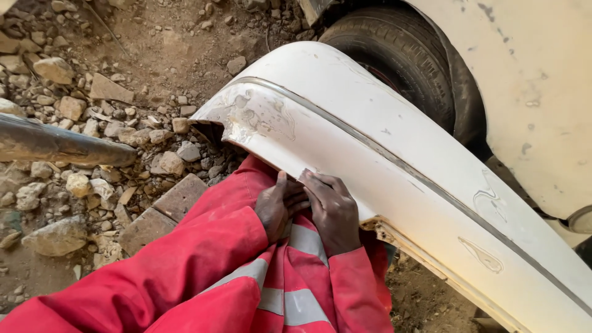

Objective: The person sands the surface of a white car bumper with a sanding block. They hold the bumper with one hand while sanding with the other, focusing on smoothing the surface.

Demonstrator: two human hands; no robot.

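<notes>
A detached car bumper (382, 154) is lying slantwise across the ground (166, 43), running from upper left to lower right. Behind it, a tyre (401, 55) is sitting inside the wheel arch of the car body (530, 92) at upper right. Both hands are resting side by side on the bumper's near edge, the left hand (280, 206) touching the right hand (333, 209). Left of them, two bricks (163, 213) are lying among stones (61, 105), and a pipe (55, 145) is reaching in from the left edge.

White bumper (382, 123) with grey stripe; red sleeves (203, 265), silver bands; black tyre (401, 49).
</notes>
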